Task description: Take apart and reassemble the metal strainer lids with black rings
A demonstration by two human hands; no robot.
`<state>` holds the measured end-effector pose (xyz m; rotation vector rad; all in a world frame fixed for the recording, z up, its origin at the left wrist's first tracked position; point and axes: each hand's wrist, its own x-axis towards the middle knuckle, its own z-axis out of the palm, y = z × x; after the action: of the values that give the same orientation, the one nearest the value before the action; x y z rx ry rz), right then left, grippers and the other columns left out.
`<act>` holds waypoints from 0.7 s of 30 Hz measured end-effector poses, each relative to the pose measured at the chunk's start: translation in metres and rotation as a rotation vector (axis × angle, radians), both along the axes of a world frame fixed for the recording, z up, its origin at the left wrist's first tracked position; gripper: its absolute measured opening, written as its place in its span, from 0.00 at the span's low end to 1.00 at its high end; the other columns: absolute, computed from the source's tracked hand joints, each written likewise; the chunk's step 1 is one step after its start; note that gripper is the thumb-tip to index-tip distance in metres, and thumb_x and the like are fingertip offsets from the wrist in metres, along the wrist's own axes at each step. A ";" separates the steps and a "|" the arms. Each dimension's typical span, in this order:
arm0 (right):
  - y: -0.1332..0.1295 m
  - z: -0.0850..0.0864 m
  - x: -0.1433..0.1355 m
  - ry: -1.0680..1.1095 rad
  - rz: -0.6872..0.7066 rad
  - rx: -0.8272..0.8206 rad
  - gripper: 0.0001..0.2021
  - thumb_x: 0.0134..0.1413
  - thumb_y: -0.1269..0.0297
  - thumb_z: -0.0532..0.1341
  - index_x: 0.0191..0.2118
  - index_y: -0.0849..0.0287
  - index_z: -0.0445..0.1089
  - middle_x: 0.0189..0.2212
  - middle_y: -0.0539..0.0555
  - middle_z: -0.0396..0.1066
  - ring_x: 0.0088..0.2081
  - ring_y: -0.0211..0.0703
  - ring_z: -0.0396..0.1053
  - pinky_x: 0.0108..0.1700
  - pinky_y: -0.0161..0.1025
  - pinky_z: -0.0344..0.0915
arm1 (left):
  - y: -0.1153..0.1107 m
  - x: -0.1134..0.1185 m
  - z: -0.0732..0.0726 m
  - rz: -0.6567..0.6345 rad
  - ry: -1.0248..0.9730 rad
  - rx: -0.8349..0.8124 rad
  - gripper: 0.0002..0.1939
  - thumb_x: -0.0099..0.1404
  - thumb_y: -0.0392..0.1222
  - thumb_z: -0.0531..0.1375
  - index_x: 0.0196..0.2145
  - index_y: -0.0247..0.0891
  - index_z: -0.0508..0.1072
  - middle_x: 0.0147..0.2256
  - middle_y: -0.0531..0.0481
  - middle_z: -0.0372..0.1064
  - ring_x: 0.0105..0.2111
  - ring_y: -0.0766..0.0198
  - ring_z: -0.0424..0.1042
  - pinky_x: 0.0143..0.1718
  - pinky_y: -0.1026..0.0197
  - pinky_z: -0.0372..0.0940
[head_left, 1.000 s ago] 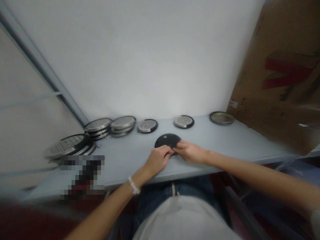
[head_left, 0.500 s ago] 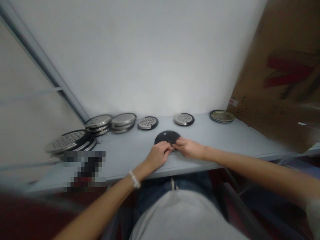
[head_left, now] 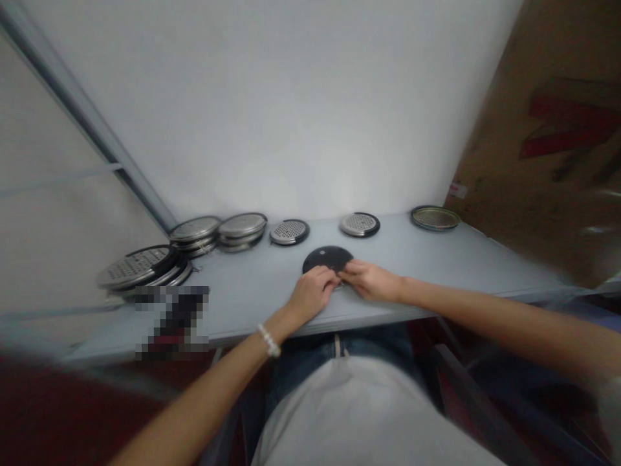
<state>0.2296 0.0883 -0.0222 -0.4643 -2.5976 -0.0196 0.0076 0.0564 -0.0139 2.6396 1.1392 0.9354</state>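
Both hands (head_left: 339, 288) on black disc (head_left: 326, 258) — no legible writing.

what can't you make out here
Head view, the only one:
- Near edge of the black disc: covered by the left hand and right hand, so the grip is unclear.
- Patch at the table front left: pixelated.
- Cardboard markings: blurred, cut by the edge.

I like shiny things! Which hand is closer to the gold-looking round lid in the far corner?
Right. The right hand lies nearer the gold-rimmed lid; the left hand sits farther away, beside it on the black disc.
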 end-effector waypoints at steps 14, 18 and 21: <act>-0.002 -0.007 0.005 0.118 -0.024 -0.112 0.17 0.64 0.74 0.54 0.54 0.61 0.73 0.45 0.63 0.71 0.47 0.49 0.69 0.50 0.47 0.71 | 0.017 0.001 0.009 -0.047 -0.136 -0.215 0.07 0.62 0.29 0.63 0.30 0.38 0.79 0.33 0.50 0.77 0.35 0.62 0.74 0.39 0.61 0.66; 0.000 -0.005 0.005 0.189 -0.016 -0.204 0.17 0.64 0.74 0.55 0.53 0.59 0.76 0.41 0.60 0.72 0.43 0.46 0.71 0.46 0.43 0.71 | 0.028 0.001 0.014 -0.107 -0.188 -0.344 0.03 0.60 0.32 0.65 0.30 0.37 0.80 0.32 0.49 0.78 0.35 0.62 0.74 0.41 0.60 0.67; 0.002 -0.002 0.005 0.229 0.001 -0.268 0.16 0.65 0.73 0.56 0.51 0.58 0.77 0.39 0.59 0.73 0.42 0.44 0.72 0.45 0.42 0.71 | 0.034 0.000 0.014 -0.149 -0.179 -0.380 0.02 0.59 0.35 0.67 0.29 0.36 0.80 0.31 0.49 0.77 0.33 0.62 0.75 0.38 0.62 0.68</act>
<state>0.2347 0.0899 -0.0241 -0.5263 -2.3824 0.3650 0.0073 0.0908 0.0002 2.2529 0.9536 0.8142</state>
